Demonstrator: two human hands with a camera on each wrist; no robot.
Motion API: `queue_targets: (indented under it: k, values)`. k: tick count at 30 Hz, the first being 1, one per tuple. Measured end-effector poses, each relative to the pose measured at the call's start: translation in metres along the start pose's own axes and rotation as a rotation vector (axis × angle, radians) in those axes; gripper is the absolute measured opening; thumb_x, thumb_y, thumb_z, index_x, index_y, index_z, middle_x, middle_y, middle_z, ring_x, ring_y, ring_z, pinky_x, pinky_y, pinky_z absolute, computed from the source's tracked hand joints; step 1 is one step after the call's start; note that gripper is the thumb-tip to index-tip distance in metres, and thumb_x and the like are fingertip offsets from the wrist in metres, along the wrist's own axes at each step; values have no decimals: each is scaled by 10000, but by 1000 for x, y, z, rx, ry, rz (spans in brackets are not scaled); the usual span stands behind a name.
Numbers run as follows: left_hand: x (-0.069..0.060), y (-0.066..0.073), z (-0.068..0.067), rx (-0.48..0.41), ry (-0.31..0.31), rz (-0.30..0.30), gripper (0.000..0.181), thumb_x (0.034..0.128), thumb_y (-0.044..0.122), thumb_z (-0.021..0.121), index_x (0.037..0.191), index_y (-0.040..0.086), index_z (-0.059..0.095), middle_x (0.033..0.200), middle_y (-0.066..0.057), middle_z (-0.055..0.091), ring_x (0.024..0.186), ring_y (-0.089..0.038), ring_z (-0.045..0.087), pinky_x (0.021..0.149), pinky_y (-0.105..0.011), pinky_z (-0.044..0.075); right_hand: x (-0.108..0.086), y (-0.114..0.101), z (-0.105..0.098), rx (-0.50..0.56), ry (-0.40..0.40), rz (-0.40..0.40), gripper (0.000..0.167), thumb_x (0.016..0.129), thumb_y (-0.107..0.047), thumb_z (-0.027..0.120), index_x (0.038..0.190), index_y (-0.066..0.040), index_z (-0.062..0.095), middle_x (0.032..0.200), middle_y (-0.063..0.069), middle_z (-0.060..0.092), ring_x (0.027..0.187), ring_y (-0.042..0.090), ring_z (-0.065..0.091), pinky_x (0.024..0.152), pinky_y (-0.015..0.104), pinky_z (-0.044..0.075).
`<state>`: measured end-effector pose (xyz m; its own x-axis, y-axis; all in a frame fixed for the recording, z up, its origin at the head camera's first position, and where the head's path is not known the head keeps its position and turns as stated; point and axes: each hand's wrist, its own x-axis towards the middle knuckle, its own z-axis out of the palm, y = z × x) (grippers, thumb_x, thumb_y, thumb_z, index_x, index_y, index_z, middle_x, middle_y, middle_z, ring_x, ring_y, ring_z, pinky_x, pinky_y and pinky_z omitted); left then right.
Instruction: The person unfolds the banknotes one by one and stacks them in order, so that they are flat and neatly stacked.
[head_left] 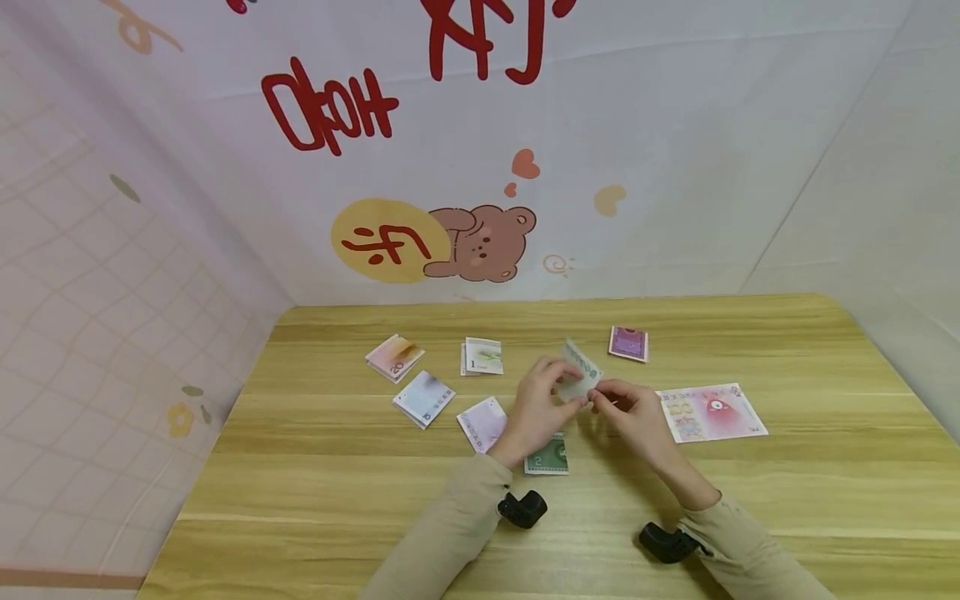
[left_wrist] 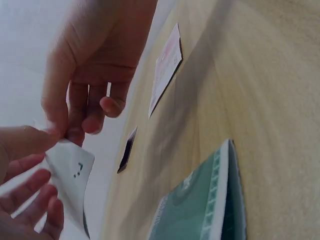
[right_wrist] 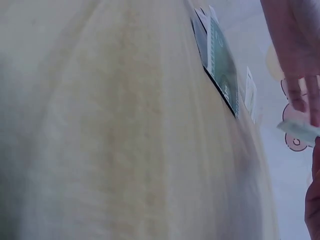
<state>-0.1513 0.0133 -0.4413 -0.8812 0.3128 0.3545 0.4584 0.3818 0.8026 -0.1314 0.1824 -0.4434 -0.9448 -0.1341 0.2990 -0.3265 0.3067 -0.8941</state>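
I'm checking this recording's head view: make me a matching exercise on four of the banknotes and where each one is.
Notes:
1. pale green note
2. note marked 20
3. pink note
4. dark green note

Places:
A. farthest right
B. closest to the person
C. between left hand and right hand, held
D. farthest left

Pairs: 1-C, 2-D, 3-A, 4-B

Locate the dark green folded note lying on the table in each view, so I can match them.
Head: green folded note, lower, just right of centre.
Left wrist: bottom edge, right of centre, cut off.
Right wrist: top, right of centre.
Shared landmark: the raised pale note.
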Motion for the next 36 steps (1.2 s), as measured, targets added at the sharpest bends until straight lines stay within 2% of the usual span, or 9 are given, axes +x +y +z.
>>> queue_targets:
  k: [3,6,12,15,17,20,25,30,36]
  values:
    - [0,3,-1,2,-40,60,265,824,47,762,1059,27,641,1056,-83,600,919,-180,581,765,-234,512,-2,12,-1,32,-34,-10,98,900,85,603,950,115,682,795,170,676,688,148,637,617,179,512]
    - [0,5,-3,17,-69,76,241,836,37,747,1051,15,642,1027,-90,627,886,-182,602,764,-217,515,-4,17,-2,53,-58,-26,102,908,62,608,957,97,690,812,154,682,713,163,644,650,202,527]
    - [0,6,-3,36,-77,105,228,840,-4,726,1049,9,637,1013,-95,657,863,-149,609,783,-197,508,-5,16,-5,53,-81,-63,102,913,62,600,952,81,692,823,182,673,724,146,637,646,208,524]
    - [1,7,-3,-1,-66,110,242,835,-41,711,1058,0,628,1016,-104,657,860,-161,613,788,-206,511,-5,14,-6,60,-75,-69,102,912,71,596,948,72,691,801,221,652,712,174,632,618,198,509]
    - [2,8,-3,-37,-57,91,259,834,-65,687,1076,3,621,1021,-104,658,856,-164,620,784,-201,510,-5,12,-6,66,-67,-73,99,908,75,599,944,67,690,791,235,642,701,197,630,604,196,505]
    - [2,9,-4,-135,-35,29,309,831,-115,634,1122,-11,609,1036,-132,657,861,-202,634,778,-215,521,-6,11,-6,58,-41,-74,95,900,76,610,947,71,692,798,199,660,700,189,639,620,192,516]
    - [1,4,-7,-284,22,-43,433,828,-188,543,1223,-12,558,1033,-199,658,907,-277,653,777,-252,540,-7,10,-8,34,50,-18,95,887,63,637,956,100,691,839,186,690,728,97,650,656,167,521]
    - [1,-1,-12,-277,62,-70,509,847,-177,545,1299,58,528,1034,-197,657,907,-248,656,783,-239,535,-8,14,-16,-63,152,67,130,866,34,674,977,95,699,895,198,697,743,9,617,663,125,498]
    - [0,-5,-16,-284,107,-99,354,848,-183,548,1161,-28,603,1049,-202,644,890,-294,663,775,-269,545,-8,5,-28,-76,179,114,328,824,118,649,1142,94,573,926,262,665,736,30,627,656,124,500]
